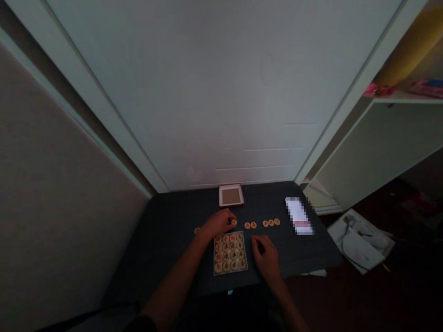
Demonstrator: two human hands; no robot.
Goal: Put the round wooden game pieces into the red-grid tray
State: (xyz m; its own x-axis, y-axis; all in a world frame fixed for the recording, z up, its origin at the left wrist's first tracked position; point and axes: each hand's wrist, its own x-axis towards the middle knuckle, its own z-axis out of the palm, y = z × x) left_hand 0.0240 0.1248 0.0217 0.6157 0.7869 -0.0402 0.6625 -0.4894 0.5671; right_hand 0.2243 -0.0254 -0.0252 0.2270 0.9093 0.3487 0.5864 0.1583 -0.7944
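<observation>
A small square tray (214, 270) near the front of the dark table (166, 230) is filled with rows of round wooden chess pieces marked in red and black. My left hand (218, 223) rests just behind the tray, fingers curled around a loose piece (234, 222). To the tray's right lies my right hand (266, 256), fingers bent on the tabletop, and whether it holds anything is hidden. More loose pieces (271, 223) lie in a row to the right of my left hand. One piece (196, 230) sits to its left.
A square lid or empty box (231, 195) stands at the back of the table against the white door. A blurred white object (299, 215) lies at the right. White shelving (380, 138) and papers on the floor (360, 240) are to the right.
</observation>
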